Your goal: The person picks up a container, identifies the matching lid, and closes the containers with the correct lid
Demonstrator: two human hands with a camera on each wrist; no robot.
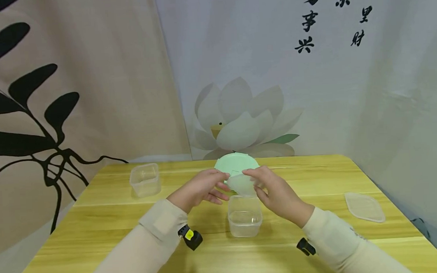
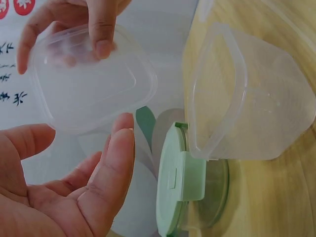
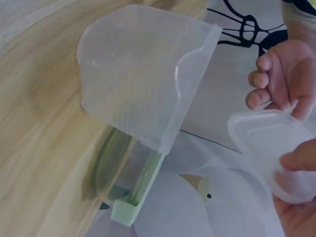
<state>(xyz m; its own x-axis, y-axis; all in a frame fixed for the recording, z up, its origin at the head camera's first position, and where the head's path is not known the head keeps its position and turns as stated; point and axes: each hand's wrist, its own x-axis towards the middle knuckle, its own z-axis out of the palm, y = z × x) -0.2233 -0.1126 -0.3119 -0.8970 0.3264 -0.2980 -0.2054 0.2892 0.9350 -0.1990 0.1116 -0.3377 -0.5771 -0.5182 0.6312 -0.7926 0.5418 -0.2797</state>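
My right hand (image 1: 278, 192) pinches a translucent plastic lid (image 2: 94, 81) between thumb and fingers, above an open clear container (image 1: 245, 217). Across from it, my left hand (image 1: 205, 188) has its fingers spread and relaxed. In the left wrist view its fingertips are close to the lid's lower edge; whether they touch it I cannot tell. The container stands upright on the table, its rim below both hands. Behind it is a round container with a mint-green lid (image 1: 234, 162), partly hidden by the hands and the clear lid.
A second clear container (image 1: 145, 180) stands open at the table's back left. Another translucent lid (image 1: 364, 207) lies flat near the right edge. The wooden table (image 1: 109, 241) backs onto a printed curtain (image 1: 258, 48) with a lotus and dark writing.
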